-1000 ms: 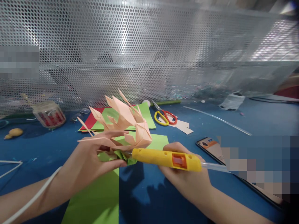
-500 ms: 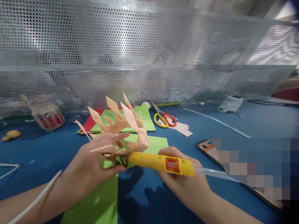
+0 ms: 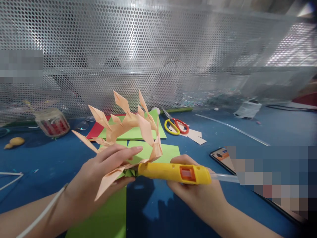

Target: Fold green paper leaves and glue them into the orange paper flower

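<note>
My left hand point(image 3: 99, 175) grips a peach folded-paper flower point(image 3: 123, 127) with pointed petals and small green leaves at its base, fingers wrapped round its underside. My right hand point(image 3: 198, 193) holds a yellow glue gun point(image 3: 174, 172) level, its nozzle pointing left and touching the flower's green base. A clear glue stick point(image 3: 224, 178) sticks out of the gun's back end.
Green paper sheets point(image 3: 109, 218) and a red sheet point(image 3: 95, 129) lie on the blue table point(image 3: 49, 155). Yellow-and-red scissors point(image 3: 174, 125) and paper scraps sit behind. A phone point(image 3: 223, 155) lies at right, a jar point(image 3: 52, 122) at left. A perforated metal screen point(image 3: 158, 53) stands behind.
My left hand has turned the flower, so its petals now spread wider and lower on the left. The glue gun stays at the flower's base, shifted slightly right.
</note>
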